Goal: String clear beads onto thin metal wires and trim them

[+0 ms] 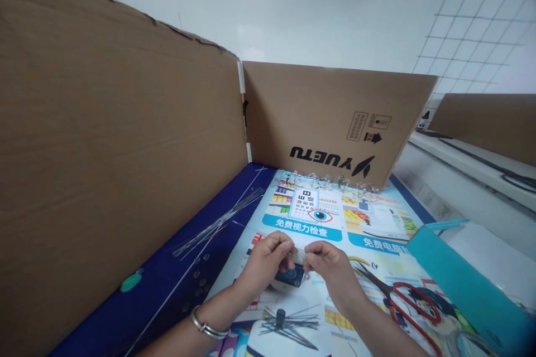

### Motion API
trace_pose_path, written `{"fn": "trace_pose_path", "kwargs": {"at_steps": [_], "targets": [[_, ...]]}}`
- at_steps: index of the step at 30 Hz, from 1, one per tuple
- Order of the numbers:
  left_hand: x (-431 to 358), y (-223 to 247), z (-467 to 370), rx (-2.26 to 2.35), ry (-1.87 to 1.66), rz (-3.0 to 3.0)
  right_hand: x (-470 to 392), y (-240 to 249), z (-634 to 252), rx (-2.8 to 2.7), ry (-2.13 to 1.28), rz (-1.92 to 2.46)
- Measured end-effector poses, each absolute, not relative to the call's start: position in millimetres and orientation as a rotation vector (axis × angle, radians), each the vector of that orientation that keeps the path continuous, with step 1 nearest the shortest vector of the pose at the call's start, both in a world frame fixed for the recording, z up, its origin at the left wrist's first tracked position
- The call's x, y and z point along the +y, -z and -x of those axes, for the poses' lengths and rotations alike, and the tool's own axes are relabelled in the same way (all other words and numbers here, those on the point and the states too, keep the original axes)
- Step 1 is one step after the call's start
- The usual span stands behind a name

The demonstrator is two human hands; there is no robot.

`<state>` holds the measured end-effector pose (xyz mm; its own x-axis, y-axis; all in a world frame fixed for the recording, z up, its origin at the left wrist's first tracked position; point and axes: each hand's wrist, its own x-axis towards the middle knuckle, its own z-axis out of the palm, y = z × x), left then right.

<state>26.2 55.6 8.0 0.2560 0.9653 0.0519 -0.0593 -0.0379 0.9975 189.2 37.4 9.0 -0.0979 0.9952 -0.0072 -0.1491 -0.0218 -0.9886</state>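
Note:
Both hands meet over the printed mat [301,228], a short gap between them. My left hand [270,254] has its thumb and fingers pinched on thin wire. Opposite it, my right hand [329,265] pinches the same fine wire [300,252], whose exact shape is too small to make out. Just below the fingertips lies a small dark blue object [291,275]. Nearer to me, a bundle of short wires [295,326] spreads out around a small dark cylinder [280,317]. Red-handled scissors [393,290] lie open to the right of my right hand.
Long straight wires [218,226] rest on the dark blue surface at the left. Small bent wire pieces [330,183] line the base of the back cardboard panel [330,117]. Another cardboard panel [117,122] stands at left. A teal box [473,290] sits at right.

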Motion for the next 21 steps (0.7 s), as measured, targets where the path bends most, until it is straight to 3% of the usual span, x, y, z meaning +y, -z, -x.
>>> {"fn": "trace_pose_path", "kwargs": {"at_steps": [9, 21], "targets": [[53.0, -8.2, -22.2, 1.162, -1.292, -1.449, 44.6, -1.0, -199.5, -0.913, -1.463, 0.968], [50.1, -0.5, -23.5, 1.183, -1.278, -1.480, 39.9, -1.6, -195.7, -0.891, -1.569, 0.822]]}}
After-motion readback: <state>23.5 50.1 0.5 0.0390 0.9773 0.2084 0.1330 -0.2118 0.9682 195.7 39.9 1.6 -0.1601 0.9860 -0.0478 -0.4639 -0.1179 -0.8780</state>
